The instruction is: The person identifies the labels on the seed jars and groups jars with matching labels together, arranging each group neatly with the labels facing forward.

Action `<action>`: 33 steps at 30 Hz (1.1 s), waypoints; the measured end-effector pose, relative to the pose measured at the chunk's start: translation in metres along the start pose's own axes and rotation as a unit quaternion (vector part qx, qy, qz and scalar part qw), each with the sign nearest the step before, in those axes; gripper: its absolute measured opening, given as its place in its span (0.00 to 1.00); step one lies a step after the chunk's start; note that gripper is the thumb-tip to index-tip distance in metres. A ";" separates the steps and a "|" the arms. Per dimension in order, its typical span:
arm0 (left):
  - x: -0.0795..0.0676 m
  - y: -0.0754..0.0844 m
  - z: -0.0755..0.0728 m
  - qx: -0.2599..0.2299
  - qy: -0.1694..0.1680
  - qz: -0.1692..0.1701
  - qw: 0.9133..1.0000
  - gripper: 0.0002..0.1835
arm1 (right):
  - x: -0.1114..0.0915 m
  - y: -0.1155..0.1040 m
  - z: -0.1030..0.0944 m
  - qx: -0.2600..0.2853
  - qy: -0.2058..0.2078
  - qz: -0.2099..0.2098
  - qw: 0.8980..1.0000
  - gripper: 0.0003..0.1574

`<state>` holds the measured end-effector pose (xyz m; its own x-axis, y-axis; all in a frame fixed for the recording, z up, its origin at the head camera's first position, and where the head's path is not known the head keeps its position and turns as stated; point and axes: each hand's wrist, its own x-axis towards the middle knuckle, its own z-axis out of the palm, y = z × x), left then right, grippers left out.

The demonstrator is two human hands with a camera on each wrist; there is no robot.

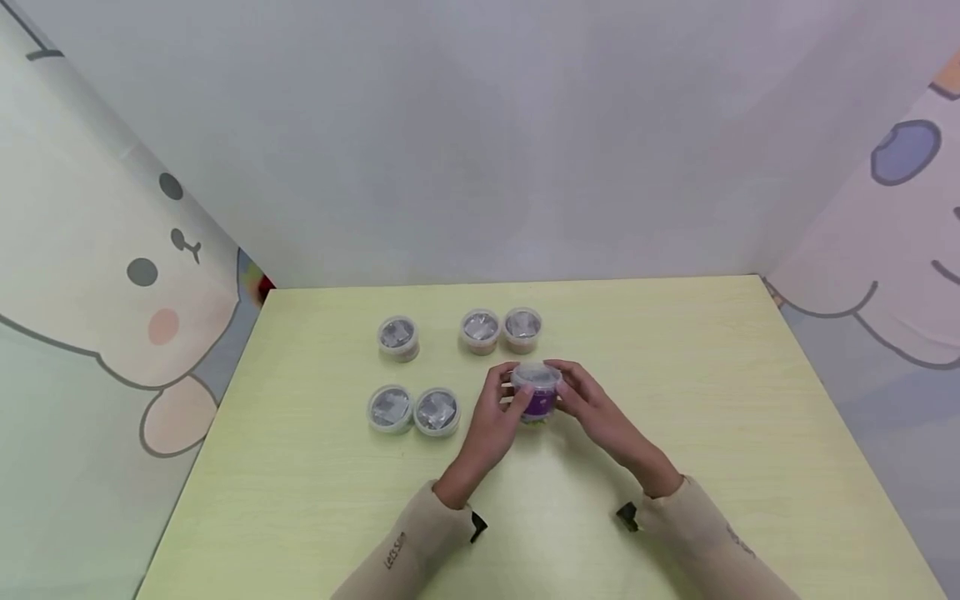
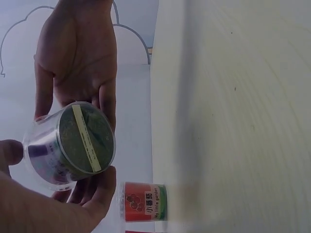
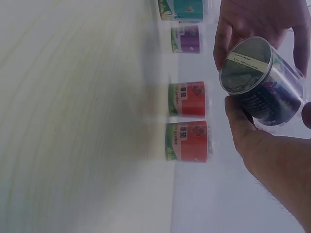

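Observation:
Both hands hold a lidded clear plastic cup (image 1: 540, 403) with a purple label, raised over the table. My left hand (image 1: 495, 419) grips its left side, thumb across the front. From the right, my right hand (image 1: 600, 412) wraps the other side. In the left wrist view the cup (image 2: 46, 158) is tilted, its base showing dark contents and a pale printed strip. The right wrist view shows the same base of the cup (image 3: 248, 65), with fingers from both hands around it.
Left of the hands, two similar cups (image 1: 391, 408) (image 1: 437, 412) stand side by side. Farther back are another cup (image 1: 398, 337) and a pair of cups (image 1: 480, 330) (image 1: 522, 328) whose labels are red in the right wrist view. A wall (image 1: 487, 167) borders the pale table (image 1: 712, 375).

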<state>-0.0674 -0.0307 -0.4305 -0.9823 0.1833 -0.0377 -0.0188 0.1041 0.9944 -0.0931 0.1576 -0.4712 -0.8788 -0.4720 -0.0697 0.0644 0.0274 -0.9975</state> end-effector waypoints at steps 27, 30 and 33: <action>-0.003 0.000 0.001 0.005 0.013 0.005 1.000 0.23 | 0.002 -0.006 0.005 0.014 0.008 0.009 1.000 0.32; 0.001 -0.014 0.003 0.006 0.036 0.006 0.999 0.24 | 0.003 -0.007 0.008 0.002 0.021 0.004 1.000 0.31; 0.006 -0.028 0.005 0.008 0.053 0.001 0.999 0.26 | 0.003 -0.008 0.011 -0.010 0.036 0.007 0.999 0.32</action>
<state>-0.0714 -0.0278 -0.4588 -0.9966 0.0792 -0.0234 -0.0139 0.1192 0.9928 -0.0915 0.1460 -0.4632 -0.9100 -0.4062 -0.0830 0.0681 0.0511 -0.9964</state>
